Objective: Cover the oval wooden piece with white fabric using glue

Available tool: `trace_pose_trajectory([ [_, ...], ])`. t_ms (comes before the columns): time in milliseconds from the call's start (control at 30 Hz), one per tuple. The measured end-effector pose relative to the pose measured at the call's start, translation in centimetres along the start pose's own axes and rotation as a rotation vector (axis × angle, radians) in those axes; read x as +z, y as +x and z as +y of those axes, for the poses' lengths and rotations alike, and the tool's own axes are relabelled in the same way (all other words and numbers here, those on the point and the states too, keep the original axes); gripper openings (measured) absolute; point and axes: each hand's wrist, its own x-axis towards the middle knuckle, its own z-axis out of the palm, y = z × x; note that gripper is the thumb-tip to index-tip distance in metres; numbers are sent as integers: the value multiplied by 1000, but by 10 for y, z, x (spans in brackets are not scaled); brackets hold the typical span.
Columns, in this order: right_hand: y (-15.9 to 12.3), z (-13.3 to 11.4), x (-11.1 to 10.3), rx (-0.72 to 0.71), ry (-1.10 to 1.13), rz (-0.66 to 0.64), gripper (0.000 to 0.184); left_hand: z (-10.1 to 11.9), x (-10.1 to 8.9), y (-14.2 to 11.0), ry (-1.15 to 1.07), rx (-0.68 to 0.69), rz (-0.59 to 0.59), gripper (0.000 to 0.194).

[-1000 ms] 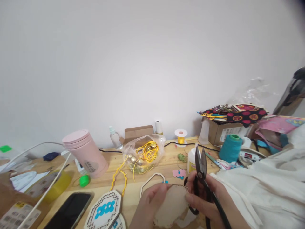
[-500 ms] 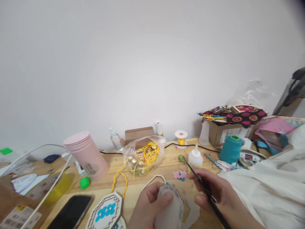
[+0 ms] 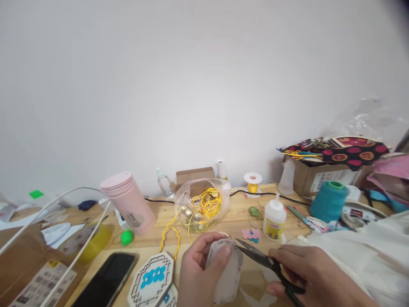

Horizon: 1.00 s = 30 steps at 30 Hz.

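My left hand (image 3: 204,266) grips a whitish, translucent flat piece with a rounded end (image 3: 227,273), thumb across its face. In my right hand (image 3: 306,273) is a pair of dark scissors (image 3: 258,256), their blades pointing left at the upper right edge of that piece. Whether the blades touch it I cannot tell. Below the scissors lie pale scraps (image 3: 257,297). An octagonal lattice-framed pendant (image 3: 152,279) with blue flowers and a yellow cord rests left of my left hand. Behind the scissors are small pink and blue flower cutouts (image 3: 251,234).
A glue bottle (image 3: 274,219), teal thread cone (image 3: 329,200) and white cloth (image 3: 361,251) stand or lie to the right. Farther back are a bag of gold bells and yellow cord (image 3: 203,207) and a yellow spool (image 3: 252,185). Leftward are a pink tumbler (image 3: 131,204), phone (image 3: 105,279) and tape roll (image 3: 96,243).
The scissors have swung leftward and down, their blades now at the edge of the whitish piece. The view has turned slightly left, so the table items appear farther right.
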Motion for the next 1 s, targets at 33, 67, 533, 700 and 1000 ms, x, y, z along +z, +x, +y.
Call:
trace_pose_trajectory([
  [33,0,0,1,-3,-17,-2,10,1,1,-1,3,0,7,29],
  [67,0,-1,1,-7,-31,-1,11,1,2,-1,4,-1,12,29],
  [533,-1,2,6,-64,-52,34,11,0,0,-2,45,-34,-29,25],
  [700,-2,2,7,-62,-67,46,8,-1,0,-2,42,-35,-27,25],
  [1000,-2,-4,4,-39,-112,66,13,1,3,-3,83,35,20,20],
])
